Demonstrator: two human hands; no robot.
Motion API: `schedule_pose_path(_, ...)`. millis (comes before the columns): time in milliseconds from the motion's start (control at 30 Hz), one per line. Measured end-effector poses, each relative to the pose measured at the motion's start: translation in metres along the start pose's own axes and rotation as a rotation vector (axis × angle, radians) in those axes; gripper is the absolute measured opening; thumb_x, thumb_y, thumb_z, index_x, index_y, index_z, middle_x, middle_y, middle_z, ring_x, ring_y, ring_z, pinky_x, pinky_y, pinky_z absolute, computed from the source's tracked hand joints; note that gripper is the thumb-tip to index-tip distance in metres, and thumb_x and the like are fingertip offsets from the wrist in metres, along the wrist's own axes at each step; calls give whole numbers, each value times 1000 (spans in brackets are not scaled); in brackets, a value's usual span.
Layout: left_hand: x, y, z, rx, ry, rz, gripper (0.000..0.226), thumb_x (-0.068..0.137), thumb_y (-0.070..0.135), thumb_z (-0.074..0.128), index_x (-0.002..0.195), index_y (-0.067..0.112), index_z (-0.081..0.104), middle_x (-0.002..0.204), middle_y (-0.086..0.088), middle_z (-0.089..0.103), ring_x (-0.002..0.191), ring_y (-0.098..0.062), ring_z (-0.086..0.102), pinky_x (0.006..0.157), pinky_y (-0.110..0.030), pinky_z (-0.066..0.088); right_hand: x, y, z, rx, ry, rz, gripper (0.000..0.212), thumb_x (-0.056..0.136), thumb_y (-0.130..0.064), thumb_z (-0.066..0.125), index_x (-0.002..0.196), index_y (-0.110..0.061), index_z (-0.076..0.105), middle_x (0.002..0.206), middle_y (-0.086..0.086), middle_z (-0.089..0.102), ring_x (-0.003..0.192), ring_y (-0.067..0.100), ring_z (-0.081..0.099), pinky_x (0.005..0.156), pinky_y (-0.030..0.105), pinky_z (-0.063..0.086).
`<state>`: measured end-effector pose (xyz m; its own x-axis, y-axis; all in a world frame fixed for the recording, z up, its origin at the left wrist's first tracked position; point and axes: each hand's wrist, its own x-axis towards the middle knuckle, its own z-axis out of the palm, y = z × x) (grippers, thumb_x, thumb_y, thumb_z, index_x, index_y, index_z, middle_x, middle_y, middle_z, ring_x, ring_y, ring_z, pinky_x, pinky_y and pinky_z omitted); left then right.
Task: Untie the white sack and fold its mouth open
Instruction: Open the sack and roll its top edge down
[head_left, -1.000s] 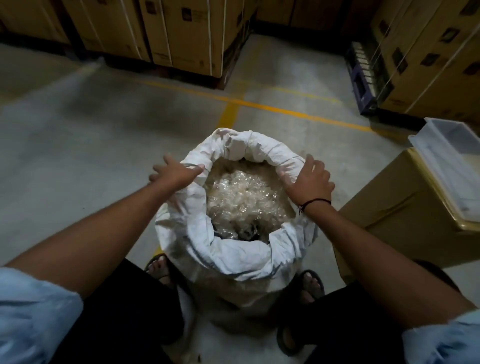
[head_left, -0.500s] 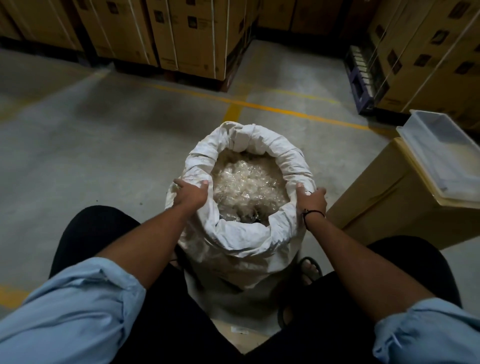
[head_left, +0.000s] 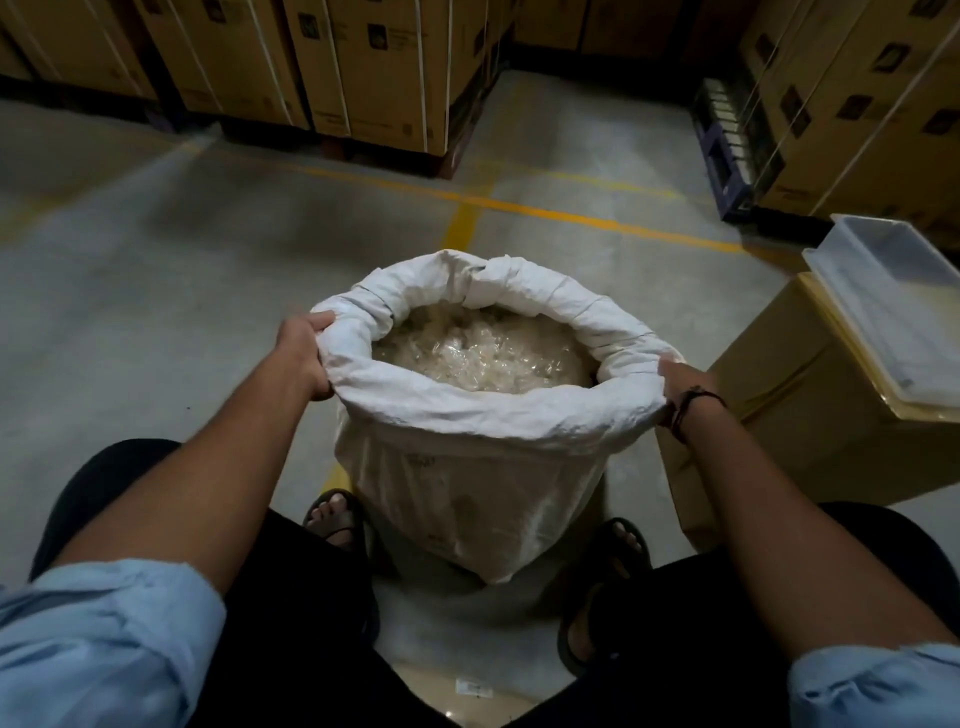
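Left hand (head_left: 304, 358) and right hand (head_left: 684, 387) each clench the rolled rim of the sack (head_left: 483, 483), which stands upright between them. Plastic bits (head_left: 478, 356) sit just inside the grips. Risk: an uneven pull tips the sack and spills them.

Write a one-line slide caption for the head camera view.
Left hand and right hand grip opposite sides of the rolled rim of the white sack, its mouth open on clear plastic pieces.
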<state>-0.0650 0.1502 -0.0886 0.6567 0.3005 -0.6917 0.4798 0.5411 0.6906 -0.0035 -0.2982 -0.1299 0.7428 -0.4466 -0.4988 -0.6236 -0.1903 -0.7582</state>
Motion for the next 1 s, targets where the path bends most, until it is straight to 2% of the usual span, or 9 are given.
schedule_pose_path(167,-10,-3,21,-61,60,-33,41,87,28,60,123,9,61,114,-14,68,101,-35,66,94,-44,53,-66,-28,28,-589,373,-726,87,85,-56,61,151,-11,26,152,17,36,139,37,35,112,51,31)
schedule_pose_path(267,-13,-13,30,-103,110,-15,41,86,29,63,122,11,62,114,-10,68,98,-32,67,96,-42,54,-118,-26,66,-703,89,-1230,95,79,-73,54,149,-11,34,140,14,49,128,32,45,109,48,36)
schedule_pose_path(400,-18,-15,34,-185,171,-19,37,85,31,63,119,15,63,112,-6,68,98,-31,66,100,-42,51,-163,25,119,-1129,-273,-1208,135,59,-94,55,157,-21,-2,159,12,28,141,33,35,114,56,28)
schedule_pose_path(500,-17,-20,30,-215,197,-22,39,82,28,63,118,14,66,110,-7,69,95,-30,68,98,-42,53,-146,55,136,-1100,-343,-923,144,58,-68,81,156,-21,-15,153,19,36,130,39,49,106,49,44)
schedule_pose_path(567,-15,-24,25,-250,202,-30,42,78,27,64,118,15,68,111,-7,71,96,-32,69,98,-43,53,-132,53,132,-1036,-260,-803,128,66,-45,83,156,-12,-3,128,20,59,109,39,62,91,44,53)
schedule_pose_path(733,-13,-8,24,-294,94,-67,44,83,24,60,123,7,63,116,-14,68,100,-35,68,86,-45,55,-115,44,117,-1264,73,-1320,73,60,-28,80,126,-4,59,79,13,66,58,34,63,53,36,47)
schedule_pose_path(867,-15,-2,39,329,202,113,79,84,44,70,148,13,37,143,-20,52,122,-39,57,94,-51,52,-104,40,108,-1191,228,-1477,53,72,-16,71,122,-5,62,82,12,66,55,33,63,45,33,46)
schedule_pose_path(933,-20,-15,42,1047,371,622,108,76,64,71,158,23,14,161,-17,24,143,-40,32,113,-54,35,-97,29,99,-1104,347,-1548,47,80,-14,67,126,-6,61,89,11,68,60,32,65,44,33,46)
schedule_pose_path(1000,-38,-20,49,1489,53,1240,107,75,71,67,159,32,15,167,-7,14,152,-32,15,121,-54,22,-95,20,92,-1002,438,-1645,42,86,-11,62,128,-7,61,99,10,70,70,32,67,47,35,50)
